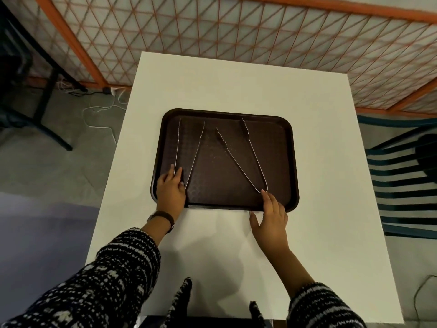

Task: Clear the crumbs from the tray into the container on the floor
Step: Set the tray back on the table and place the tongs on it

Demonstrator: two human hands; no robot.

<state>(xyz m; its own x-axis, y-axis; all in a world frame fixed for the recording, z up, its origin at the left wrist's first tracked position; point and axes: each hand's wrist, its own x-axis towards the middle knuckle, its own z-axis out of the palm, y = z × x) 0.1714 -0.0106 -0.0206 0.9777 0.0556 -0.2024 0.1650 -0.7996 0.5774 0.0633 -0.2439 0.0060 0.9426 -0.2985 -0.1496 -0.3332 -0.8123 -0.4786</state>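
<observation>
You are just starting: the brown tray [279, 162] is sitting mid-frame on the white table [319, 138], with two tongs [189, 150] on it. Your left hand [170, 189] and right hand [272, 216] are lying open on its near edge, gripping nothing. You are needing to lift the tongs off first. No container is showing.

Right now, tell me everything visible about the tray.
The tray is dark brown, looks plastic, squarish with rounded corners, a raised rim and a textured floor. It lies flat near the middle of the white table. Two metal tongs lie open on it, tips pointing away. The left hand rests over its near-left corner; the right hand touches its near edge. Faint specks show.
</observation>
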